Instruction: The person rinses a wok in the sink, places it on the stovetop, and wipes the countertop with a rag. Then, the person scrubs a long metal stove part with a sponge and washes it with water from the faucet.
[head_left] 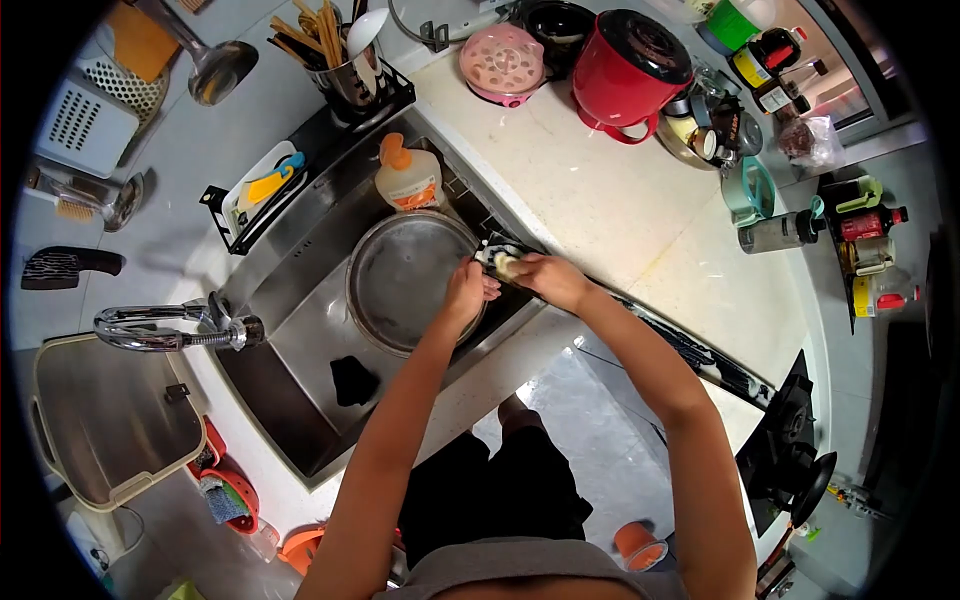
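Observation:
A long, narrow black strip [690, 350] streaked with white suds runs from the sink's right rim along the counter edge. What kind of thing it is, I cannot make out. My left hand [468, 292] is curled at its sudsy near end, above the sink, with the fingers partly hidden. Close beside it, my right hand [552, 281] presses a pale yellowish sponge [506, 265] against the strip. Under my left hand, a round metal pan [405, 280] holding cloudy liquid sits in the steel sink [310, 325]. A dish soap bottle [410, 178] with an orange pump stands behind the pan.
A black cloth [353, 381] lies in the sink, near the faucet [165, 328]. A pink appliance [502, 62], a red pot [632, 72] and several bottles line the counter's back. The stove [795, 440] is at right. An orange bucket [638, 545] stands on the floor.

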